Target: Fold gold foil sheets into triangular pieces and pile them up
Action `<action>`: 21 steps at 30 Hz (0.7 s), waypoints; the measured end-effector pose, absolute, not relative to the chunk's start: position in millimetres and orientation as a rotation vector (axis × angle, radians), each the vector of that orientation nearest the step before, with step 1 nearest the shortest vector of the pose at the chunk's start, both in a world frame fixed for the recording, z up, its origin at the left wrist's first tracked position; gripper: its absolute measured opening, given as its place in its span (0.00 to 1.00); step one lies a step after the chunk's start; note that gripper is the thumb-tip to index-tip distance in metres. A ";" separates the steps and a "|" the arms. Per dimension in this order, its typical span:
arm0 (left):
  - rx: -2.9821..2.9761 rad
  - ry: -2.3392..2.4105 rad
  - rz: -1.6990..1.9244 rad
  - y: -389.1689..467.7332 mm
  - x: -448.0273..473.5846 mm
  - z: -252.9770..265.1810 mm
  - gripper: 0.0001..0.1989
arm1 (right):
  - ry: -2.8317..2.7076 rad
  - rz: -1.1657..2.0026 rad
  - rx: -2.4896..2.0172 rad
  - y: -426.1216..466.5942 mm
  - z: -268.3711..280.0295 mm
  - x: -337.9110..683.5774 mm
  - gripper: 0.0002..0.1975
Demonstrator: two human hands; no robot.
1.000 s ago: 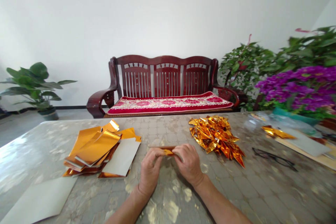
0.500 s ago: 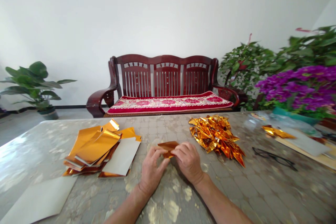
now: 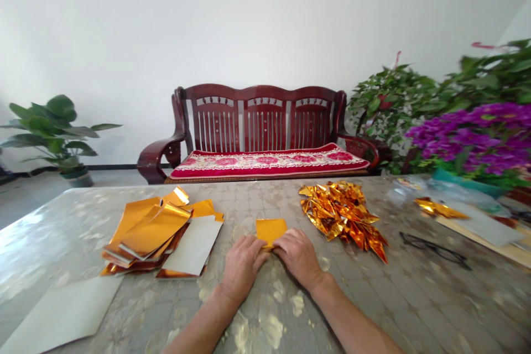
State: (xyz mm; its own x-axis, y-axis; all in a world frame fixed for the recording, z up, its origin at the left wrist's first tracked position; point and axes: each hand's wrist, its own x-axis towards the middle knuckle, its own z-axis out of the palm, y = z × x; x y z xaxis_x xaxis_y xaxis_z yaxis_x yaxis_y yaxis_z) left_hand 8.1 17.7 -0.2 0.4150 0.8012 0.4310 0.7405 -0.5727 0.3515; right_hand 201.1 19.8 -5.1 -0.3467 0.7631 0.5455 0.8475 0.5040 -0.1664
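Observation:
Between my hands, at the middle of the table, is a small piece of gold foil paper [image 3: 271,229], its shiny orange-gold face showing. My left hand [image 3: 244,261] pinches the paper's near left edge, thumb and fingers together. At the near right edge my right hand [image 3: 299,257] grips it in the same way, and the fingertips almost meet. A loose stack of gold foil sheets [image 3: 151,227] lies to the left, with a pale sheet [image 3: 193,246] turned backing side up. Right of my hands is a heap of folded gold foil pieces [image 3: 340,213].
A pale sheet [image 3: 62,315] lies at the near left of the patterned table [image 3: 265,321]. Black-framed glasses [image 3: 435,250] rest on the right, near a folded foil piece [image 3: 440,209] and flat boards [image 3: 493,232]. Purple flowers [image 3: 477,135] stand behind; a wooden bench [image 3: 263,116] is beyond the table.
The gold foil paper was tilted and dark between my fingers; now it lies flatter with its bright face up. My fingers have come closer together along its near edge.

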 end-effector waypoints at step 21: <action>2.383 1.615 0.598 30.0 4.2 -0.8 0.12 | -2.204 0.020 -1.574 19.7 -0.5 215.6 0.09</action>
